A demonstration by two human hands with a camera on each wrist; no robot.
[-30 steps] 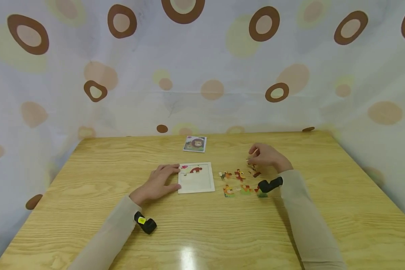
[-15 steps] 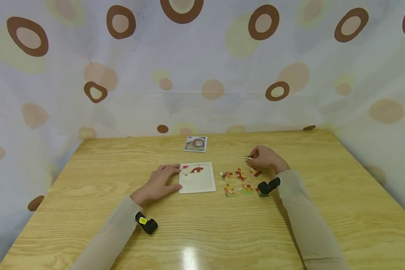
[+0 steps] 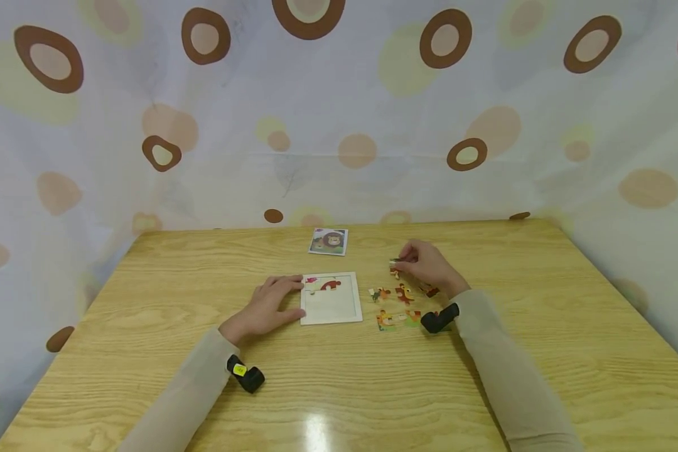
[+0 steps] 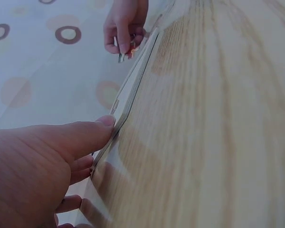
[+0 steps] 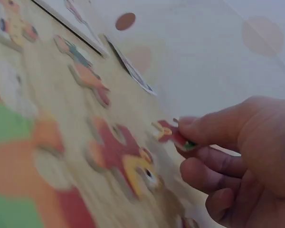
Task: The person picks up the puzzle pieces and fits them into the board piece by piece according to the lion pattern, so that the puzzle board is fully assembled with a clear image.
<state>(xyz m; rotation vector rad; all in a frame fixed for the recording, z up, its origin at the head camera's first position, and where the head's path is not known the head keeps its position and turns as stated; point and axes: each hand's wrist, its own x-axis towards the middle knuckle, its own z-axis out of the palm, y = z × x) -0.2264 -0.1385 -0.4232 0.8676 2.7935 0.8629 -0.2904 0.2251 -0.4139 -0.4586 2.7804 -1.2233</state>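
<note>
My left hand (image 3: 262, 308) rests at the left edge of a white puzzle tray (image 3: 331, 319), thumb and fingers touching its rim. In the left wrist view the thumb (image 4: 92, 135) lies along the tray's edge. A few joined pieces (image 3: 323, 284) fill the top left of the tray. My right hand (image 3: 429, 263) pinches a puzzle piece (image 3: 395, 266) between thumb and fingers, above the table and right of the tray. Close up in the right wrist view, the pinched piece (image 5: 170, 133) shows red, yellow and some green.
Several loose puzzle pieces (image 3: 403, 294) lie on the wooden table (image 3: 316, 370) right of the tray, below my right hand. A picture card (image 3: 328, 242) with a lion stands behind the tray. A dotted cloth (image 3: 316, 188) closes off the back and sides.
My right hand has lifted the pinched piece and moved left toward the tray. The left hand has stayed at the tray's edge.
</note>
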